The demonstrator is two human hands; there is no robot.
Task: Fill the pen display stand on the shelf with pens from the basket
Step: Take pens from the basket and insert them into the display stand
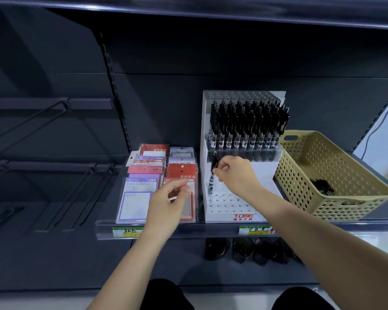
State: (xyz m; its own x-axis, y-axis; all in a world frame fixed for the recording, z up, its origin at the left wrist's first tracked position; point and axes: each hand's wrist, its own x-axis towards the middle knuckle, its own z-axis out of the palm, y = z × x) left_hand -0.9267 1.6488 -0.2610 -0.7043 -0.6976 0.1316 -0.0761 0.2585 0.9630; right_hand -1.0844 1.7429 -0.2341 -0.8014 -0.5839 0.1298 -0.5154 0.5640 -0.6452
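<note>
Two hands reach over the shelf [188,229]. The right hand [235,175] pinches a black pen [211,183] near its top between thumb and curled fingers. The pen stands nearly upright, with its lower end at the holes in the front left corner of the white pen stand's [238,211] lower tier. Most of the other holes in that tier show white and unfilled. The tier behind and above it is packed with upright black pens [246,124].

The left hand [170,198] hangs over packets of sticky notes [143,177] left of the stand. Its fingers are loosely curled, thumb close to forefinger, and nothing can be seen in its hold.

Just right of the stand, touching or nearly touching it, sits a beige perforated basket [323,211] with a small heap of black pens [323,186] in its bottom. Two handwritten price labels [127,232] are fixed to the shelf's front rail, one under the packets and one under the stand.
</note>
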